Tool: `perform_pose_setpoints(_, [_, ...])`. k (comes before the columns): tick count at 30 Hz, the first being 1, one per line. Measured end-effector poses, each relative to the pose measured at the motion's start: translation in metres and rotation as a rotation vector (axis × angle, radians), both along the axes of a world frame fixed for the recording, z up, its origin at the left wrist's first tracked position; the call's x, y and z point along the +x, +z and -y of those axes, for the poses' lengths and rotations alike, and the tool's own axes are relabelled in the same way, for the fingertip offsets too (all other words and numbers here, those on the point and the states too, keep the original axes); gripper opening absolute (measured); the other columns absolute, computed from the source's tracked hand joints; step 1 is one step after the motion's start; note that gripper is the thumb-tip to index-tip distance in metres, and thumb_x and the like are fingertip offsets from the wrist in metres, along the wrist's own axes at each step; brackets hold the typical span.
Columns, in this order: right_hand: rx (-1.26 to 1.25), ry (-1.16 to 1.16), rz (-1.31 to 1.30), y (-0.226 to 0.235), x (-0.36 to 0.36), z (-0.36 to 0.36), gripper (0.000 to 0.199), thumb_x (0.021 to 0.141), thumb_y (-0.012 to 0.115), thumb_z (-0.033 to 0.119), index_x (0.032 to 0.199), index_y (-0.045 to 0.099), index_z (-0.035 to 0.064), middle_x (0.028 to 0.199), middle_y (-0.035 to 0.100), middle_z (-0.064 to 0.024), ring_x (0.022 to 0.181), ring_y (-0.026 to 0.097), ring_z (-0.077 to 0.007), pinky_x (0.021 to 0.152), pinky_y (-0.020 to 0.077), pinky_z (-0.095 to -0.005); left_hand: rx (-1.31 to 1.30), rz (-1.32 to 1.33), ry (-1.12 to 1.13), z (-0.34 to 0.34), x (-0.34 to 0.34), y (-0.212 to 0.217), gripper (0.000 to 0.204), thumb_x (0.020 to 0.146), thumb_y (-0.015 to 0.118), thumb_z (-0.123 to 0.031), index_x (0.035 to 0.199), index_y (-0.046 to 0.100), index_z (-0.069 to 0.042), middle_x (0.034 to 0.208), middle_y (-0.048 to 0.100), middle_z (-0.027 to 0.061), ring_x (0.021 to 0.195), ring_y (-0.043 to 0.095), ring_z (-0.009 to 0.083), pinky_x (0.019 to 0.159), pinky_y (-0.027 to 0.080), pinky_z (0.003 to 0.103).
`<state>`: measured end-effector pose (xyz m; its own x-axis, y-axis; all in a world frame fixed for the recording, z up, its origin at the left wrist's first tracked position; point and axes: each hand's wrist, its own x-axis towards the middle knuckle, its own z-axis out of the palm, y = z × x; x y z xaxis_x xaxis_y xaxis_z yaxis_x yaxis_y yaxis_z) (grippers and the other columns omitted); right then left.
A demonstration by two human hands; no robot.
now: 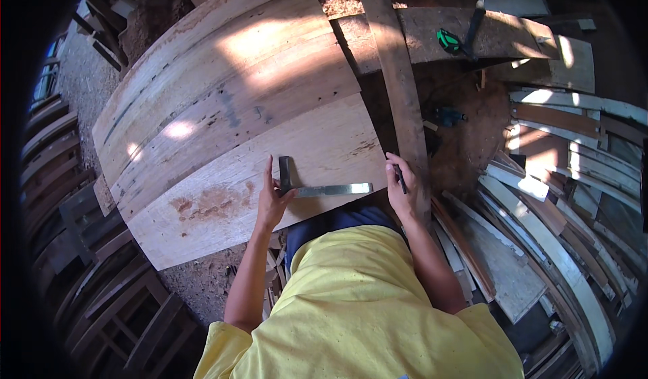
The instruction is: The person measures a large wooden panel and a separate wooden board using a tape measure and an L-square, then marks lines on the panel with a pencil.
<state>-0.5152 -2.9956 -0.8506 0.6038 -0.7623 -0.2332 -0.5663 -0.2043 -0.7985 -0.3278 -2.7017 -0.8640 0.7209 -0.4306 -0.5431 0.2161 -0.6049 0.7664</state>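
Observation:
A metal try square lies over the pale wooden board in front of me. Its short dark arm points away and its long shiny blade runs to the right. My left hand grips it at the corner, thumb on the metal and a finger stretched up beside the short arm. At the board's right edge, my right hand is closed around a thin dark pencil or pen, held upright-ish between the fingers. Brown smears mark the board to the left of my left hand.
More planks sit edge to edge beyond the board. A long beam runs along the right side. Farther right, a green tape measure rests on a thick plank. Stacked timber fills the right, with wooden frames at left.

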Motion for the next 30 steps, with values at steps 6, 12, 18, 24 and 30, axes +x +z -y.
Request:
perform_pose_setpoints(6, [-0.190,0.115,0.059,-0.028,0.022,0.022,0.028,0.102,0.066,0.014,0.127,0.071,0.0032,0.113,0.072,-0.0162,0.108,0.070,-0.0338,0.098,0.0539,-0.0433,-0.211,-0.145,0.393,-0.002,0.005,-0.018,0.069,0.097,0.078,-0.009,0.156,0.043,-0.009,0.102,0.060,0.0062,0.085,0.067,0.0147,0.076,0.061,0.029])
perform_pose_setpoints(12, [-0.139,0.186,0.148,-0.044,0.082,0.047,0.038,0.097,0.072,0.014,0.134,0.067,0.0043,0.120,0.069,-0.0173,0.113,0.067,-0.0343,0.099,0.0530,-0.0432,-0.184,-0.012,0.470,0.038,0.043,-0.029,0.068,0.102,0.075,-0.015,0.161,0.040,-0.008,0.105,0.059,0.0064,0.092,0.066,0.0140,0.080,0.063,0.033])
perform_pose_setpoints(18, [0.134,0.246,0.105,-0.067,0.099,0.063,0.050,0.091,0.080,0.012,0.137,0.064,0.0032,0.121,0.069,-0.0164,0.111,0.068,-0.0317,0.099,0.0530,-0.0403,0.350,0.401,0.093,0.043,0.043,-0.035,0.093,0.091,0.087,-0.026,0.167,0.034,-0.016,0.072,0.051,0.0033,0.061,0.054,0.0160,0.058,0.046,0.036])
perform_pose_setpoints(24, [0.320,0.116,0.120,-0.068,0.104,0.056,0.049,0.096,0.080,0.019,0.138,0.064,0.0001,0.123,0.069,-0.0140,0.110,0.067,-0.0243,0.097,0.0526,-0.0372,0.342,0.536,0.052,0.052,0.048,-0.028,0.105,0.085,0.092,-0.022,0.170,0.031,-0.020,0.067,0.044,0.0030,0.059,0.044,0.0161,0.058,0.042,0.036])
perform_pose_setpoints(30, [0.214,0.134,0.163,-0.079,0.105,0.054,0.046,0.099,0.077,0.022,0.138,0.064,-0.0002,0.117,0.069,-0.0115,0.103,0.065,-0.0200,0.094,0.0514,-0.0336,0.277,0.498,-0.015,0.057,0.058,-0.037,0.107,0.082,0.094,-0.021,0.170,0.032,-0.018,0.070,0.042,0.0012,0.063,0.038,0.0144,0.057,0.038,0.034])
